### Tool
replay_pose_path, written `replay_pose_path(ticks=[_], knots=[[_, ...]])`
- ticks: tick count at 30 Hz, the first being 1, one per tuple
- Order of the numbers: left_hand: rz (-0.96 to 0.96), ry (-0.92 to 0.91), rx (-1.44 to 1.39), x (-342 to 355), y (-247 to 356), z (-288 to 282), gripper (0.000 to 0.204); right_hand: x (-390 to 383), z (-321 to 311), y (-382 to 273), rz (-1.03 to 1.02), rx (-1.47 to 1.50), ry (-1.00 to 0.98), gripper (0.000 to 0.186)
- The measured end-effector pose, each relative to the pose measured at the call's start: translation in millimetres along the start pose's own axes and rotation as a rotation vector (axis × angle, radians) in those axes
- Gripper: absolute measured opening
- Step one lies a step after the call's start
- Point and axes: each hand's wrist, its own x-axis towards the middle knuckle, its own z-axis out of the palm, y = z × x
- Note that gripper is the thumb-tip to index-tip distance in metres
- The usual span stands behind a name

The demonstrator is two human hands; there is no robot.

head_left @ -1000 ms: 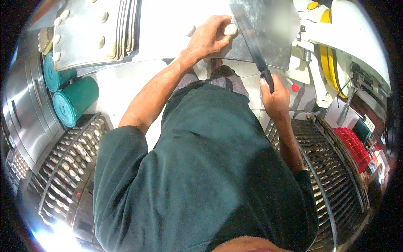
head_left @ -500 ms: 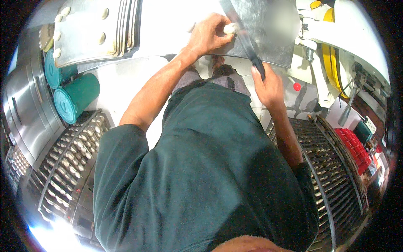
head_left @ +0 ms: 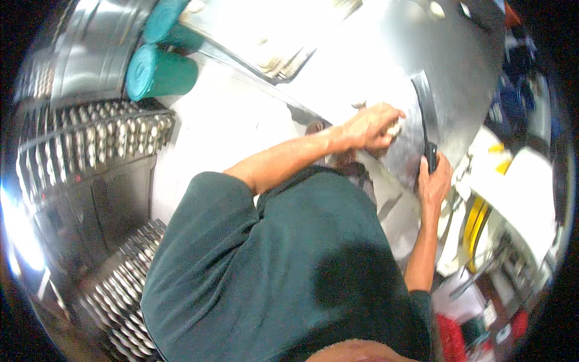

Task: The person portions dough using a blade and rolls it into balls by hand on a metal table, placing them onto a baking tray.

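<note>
My left hand (head_left: 375, 127) is above the edge of the metal work table (head_left: 464, 78), its fingers closed around a small pale dough piece (head_left: 394, 128). To its right, my right hand (head_left: 435, 180) grips the black handle of a long, wide-bladed knife (head_left: 427, 108). The blade points away from me over the table, apart from the dough piece. Another pale lump (head_left: 359, 104) lies on the table just beyond my left hand. A further pale piece (head_left: 436, 9) sits at the far side. Motion blurs the picture somewhat.
Stacked metal trays (head_left: 283, 69) rest on the table at the far left. Two teal lidded bins (head_left: 172, 71) stand on the left. Racks of trays (head_left: 90, 142) filled with pale pieces are beside me on the left. A white machine with a yellow ring (head_left: 476, 223) stands right.
The whole view has swung, so table and hands appear farther right. The knife blade has moved away from the dough piece, which stays in my left hand.
</note>
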Motion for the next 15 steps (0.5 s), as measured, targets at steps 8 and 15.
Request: replay_pose_path(ticks=[8,15], knots=[[-0.333,0.621,0.552,-21.4,-7.5,-215.8,0.056,58.9,26.1,-135.7,-0.33,0.415,-0.157,0.056],[-0.675,0.337,0.482,-44.9,-116.7,-338.7,0.054,84.8,70.0,-173.3,-0.319,0.418,-0.364,0.047]])
